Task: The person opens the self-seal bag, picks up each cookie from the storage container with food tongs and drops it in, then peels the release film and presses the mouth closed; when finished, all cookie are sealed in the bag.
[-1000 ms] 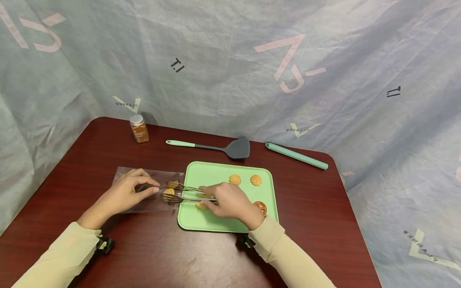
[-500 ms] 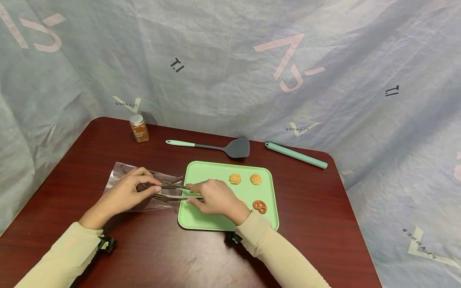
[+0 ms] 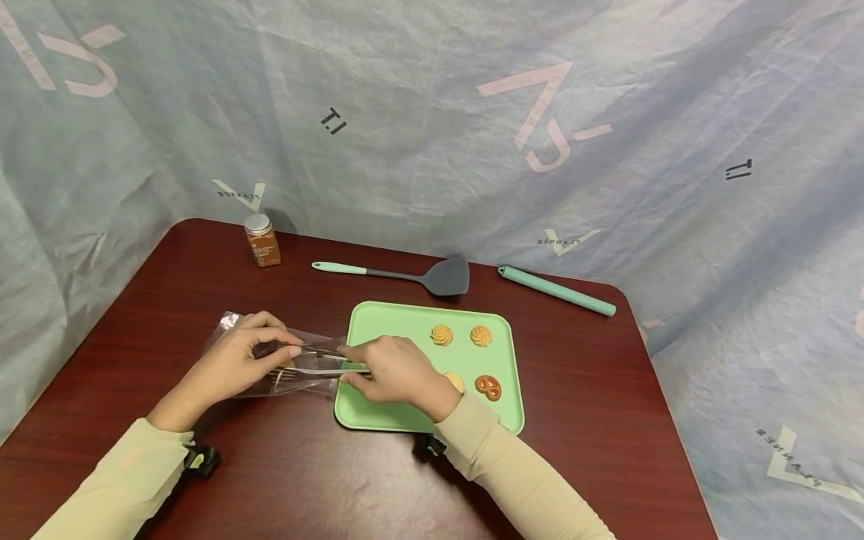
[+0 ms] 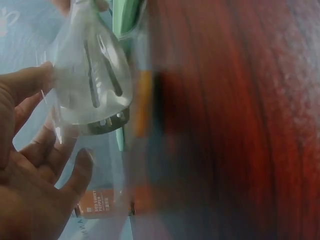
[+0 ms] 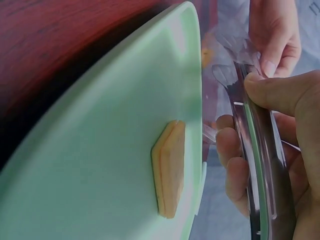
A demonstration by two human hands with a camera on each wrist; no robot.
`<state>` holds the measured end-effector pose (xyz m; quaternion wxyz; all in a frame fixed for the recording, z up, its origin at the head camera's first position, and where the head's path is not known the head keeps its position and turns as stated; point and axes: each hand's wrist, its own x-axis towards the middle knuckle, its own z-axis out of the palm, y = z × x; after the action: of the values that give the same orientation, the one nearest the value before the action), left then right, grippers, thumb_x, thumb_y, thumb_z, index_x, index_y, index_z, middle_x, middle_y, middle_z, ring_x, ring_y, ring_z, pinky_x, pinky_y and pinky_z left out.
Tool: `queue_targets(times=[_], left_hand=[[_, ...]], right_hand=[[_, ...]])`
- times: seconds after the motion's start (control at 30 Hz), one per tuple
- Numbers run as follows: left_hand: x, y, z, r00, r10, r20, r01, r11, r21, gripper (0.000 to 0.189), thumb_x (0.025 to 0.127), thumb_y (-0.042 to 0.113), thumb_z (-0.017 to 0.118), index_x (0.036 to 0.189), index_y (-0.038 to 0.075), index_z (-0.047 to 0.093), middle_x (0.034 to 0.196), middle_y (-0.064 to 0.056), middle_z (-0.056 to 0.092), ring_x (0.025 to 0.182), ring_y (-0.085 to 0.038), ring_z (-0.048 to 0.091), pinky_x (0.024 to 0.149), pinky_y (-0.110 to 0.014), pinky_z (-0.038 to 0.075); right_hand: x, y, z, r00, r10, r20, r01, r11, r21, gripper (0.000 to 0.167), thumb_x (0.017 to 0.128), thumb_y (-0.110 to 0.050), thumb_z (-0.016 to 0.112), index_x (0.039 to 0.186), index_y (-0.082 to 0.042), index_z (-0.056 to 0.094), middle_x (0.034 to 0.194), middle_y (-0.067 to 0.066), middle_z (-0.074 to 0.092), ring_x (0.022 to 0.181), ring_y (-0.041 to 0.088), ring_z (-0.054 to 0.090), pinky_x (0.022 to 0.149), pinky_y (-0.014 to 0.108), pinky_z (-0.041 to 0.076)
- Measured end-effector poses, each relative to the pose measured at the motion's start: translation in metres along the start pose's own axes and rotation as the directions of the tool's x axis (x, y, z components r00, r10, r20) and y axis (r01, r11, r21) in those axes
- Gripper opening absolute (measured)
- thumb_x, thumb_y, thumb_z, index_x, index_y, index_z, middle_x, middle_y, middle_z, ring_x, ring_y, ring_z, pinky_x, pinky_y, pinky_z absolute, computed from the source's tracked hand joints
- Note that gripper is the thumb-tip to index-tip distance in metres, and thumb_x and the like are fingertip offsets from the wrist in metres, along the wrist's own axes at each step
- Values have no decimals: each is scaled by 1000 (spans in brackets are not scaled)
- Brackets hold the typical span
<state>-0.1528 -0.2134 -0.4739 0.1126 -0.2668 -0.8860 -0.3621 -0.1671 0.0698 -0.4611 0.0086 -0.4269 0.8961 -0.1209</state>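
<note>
My left hand point(image 3: 246, 356) holds the mouth of a clear plastic bag point(image 3: 317, 341) at the tray's left edge. Metal tongs point(image 5: 255, 130) are gripped in my right hand point(image 3: 398, 371), which is over the left half of the green tray point(image 3: 418, 313). The slotted head of the tongs point(image 4: 95, 80) is inside the bag, seen through the film in the left wrist view. A blurred orange-yellow piece point(image 4: 144, 102) shows near it; whether the tongs touch it I cannot tell. On the tray are two swirl cookies point(image 3: 442, 335), a pretzel-shaped cookie point(image 3: 488, 388) and a pale biscuit point(image 5: 170, 170) partly covered by my right wrist.
Behind the tray lies a grey-headed spatula point(image 3: 445, 277) with a light green handle. A green rod point(image 3: 556, 291) is at the back right. An orange-brown spice jar point(image 3: 262, 241) with a silver lid stands at the back left. Cloth hangs behind the table.
My right hand has moved left, taking the tongs from the bag's mouth to inside it, with a round yellow cookie between their ends at first. My left hand stays nearly in place while the bag shifts and wrinkles.
</note>
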Motion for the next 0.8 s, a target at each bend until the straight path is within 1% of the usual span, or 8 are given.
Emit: queue_targets(times=[0.13, 0.3, 0.43, 0.5, 0.57, 0.6, 0.7, 0.8], left_hand=[[1, 0, 0, 1000, 15, -8, -15, 1000, 6, 15, 86, 8, 82, 97, 18, 81, 98, 9, 60, 96, -14, 54, 81, -32, 42], [0, -1, 0, 1000, 17, -4, -17, 1000, 18, 14, 87, 9, 82, 98, 18, 81, 99, 8, 60, 96, -15, 54, 82, -38, 38], [-1, -4, 2, 1000, 22, -11, -22, 1000, 7, 15, 86, 7, 82, 97, 17, 81, 99, 7, 61, 96, -17, 52, 83, -41, 34], [-2, -6, 3, 1000, 21, -21, -21, 1000, 2, 16, 85, 6, 83, 97, 17, 81, 100, 7, 61, 97, -16, 52, 83, -39, 35], [-3, -7, 3, 999, 22, -32, -22, 1000, 0, 17, 84, 6, 83, 96, 17, 81, 100, 7, 61, 97, -15, 52, 82, -36, 37], [-4, -7, 3, 999, 20, -32, -21, 1000, -2, 16, 84, 6, 83, 96, 17, 81, 100, 7, 61, 97, -14, 52, 82, -34, 38], [-6, -6, 4, 1000, 21, -19, -21, 1000, -4, 14, 86, 9, 83, 97, 18, 81, 101, 8, 61, 98, -14, 53, 80, -31, 40], [-6, -5, 4, 1000, 11, -8, -11, 1000, -6, 12, 88, 12, 82, 97, 19, 80, 102, 9, 60, 99, -14, 53, 78, -29, 41]], right_hand=[[1, 0, 0, 1000, 3, 0, -3, 1000, -4, 42, 98, -40, 67, 134, -20, 69, 79, -11, 67, 49, 1, 39, 45, 24, 34], [-4, 5, 2, 1000, 17, -7, -17, 1000, 3, 43, 97, -41, 68, 135, -21, 68, 72, -12, 62, 50, 2, 39, 45, 25, 35], [-22, 14, 0, 999, 33, -32, -32, 999, 10, 44, 97, -41, 68, 135, -20, 68, 93, -9, 74, 52, 2, 46, 44, 26, 37], [-35, 20, -4, 998, 35, -56, -34, 999, 16, 44, 97, -41, 69, 135, -17, 68, 105, -5, 75, 50, 4, 48, 43, 27, 38], [-49, 27, -8, 995, 39, -94, -37, 999, 24, 45, 97, -41, 70, 134, -16, 68, 110, -4, 75, 53, 2, 52, 45, 26, 41], [-58, 31, -10, 992, 44, -114, -40, 999, 30, 46, 96, -40, 71, 134, -15, 68, 107, -4, 75, 53, 1, 52, 46, 26, 41], [-89, 47, -13, 980, 74, -184, -67, 997, 48, 47, 94, -38, 75, 134, -15, 68, 87, -9, 72, 52, -3, 48, 47, 24, 41], [-120, 67, -15, 961, 131, -245, -121, 991, 53, 48, 92, -36, 78, 134, -16, 68, 69, -14, 58, 49, -3, 39, 45, 24, 37]])
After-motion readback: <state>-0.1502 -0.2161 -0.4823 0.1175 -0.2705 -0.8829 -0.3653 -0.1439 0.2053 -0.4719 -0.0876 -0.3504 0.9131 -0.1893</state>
